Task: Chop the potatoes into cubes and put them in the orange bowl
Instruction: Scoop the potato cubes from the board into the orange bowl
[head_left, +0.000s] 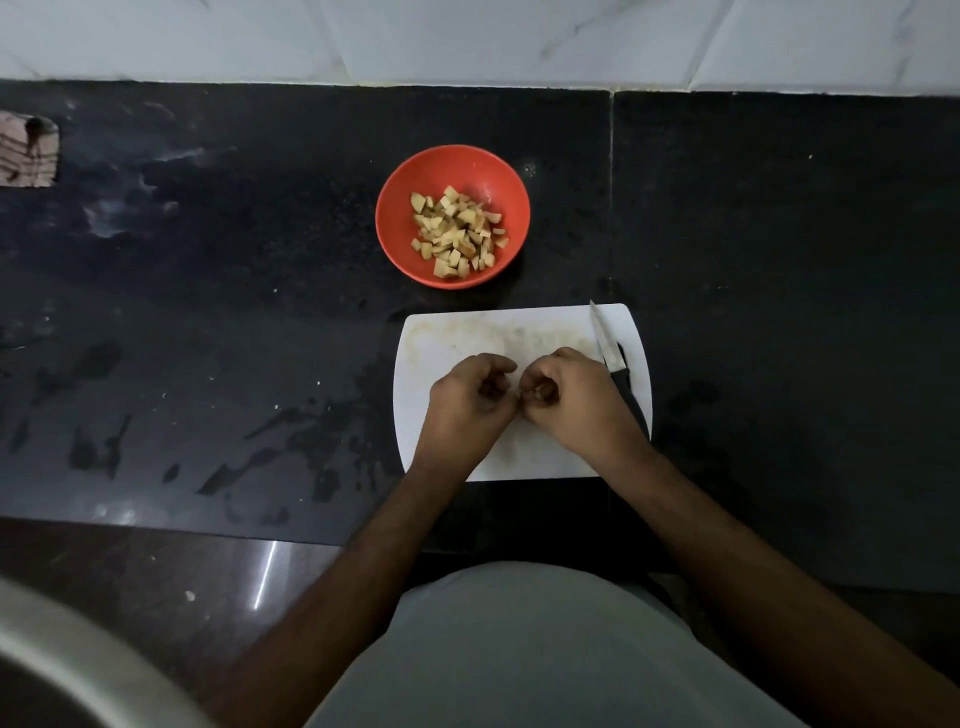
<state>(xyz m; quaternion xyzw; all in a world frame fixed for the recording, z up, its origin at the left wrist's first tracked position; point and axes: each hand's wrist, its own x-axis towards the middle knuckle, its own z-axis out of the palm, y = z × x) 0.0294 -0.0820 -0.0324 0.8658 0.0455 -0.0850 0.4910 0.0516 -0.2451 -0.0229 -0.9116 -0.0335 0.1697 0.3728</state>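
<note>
Beside the cutting board (431, 332), knife (609, 351), orange bowl (402, 208) behind.

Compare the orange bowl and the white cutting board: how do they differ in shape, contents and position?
The orange bowl is round and deep; the white cutting board is flat and rectangular with rounded corners. The bowl holds potato cubes; the board carries a knife along its right side, and no cubes show on it. The bowl stands farther from the person, while both hands hover over the board. Both rest on the dark counter.
</note>
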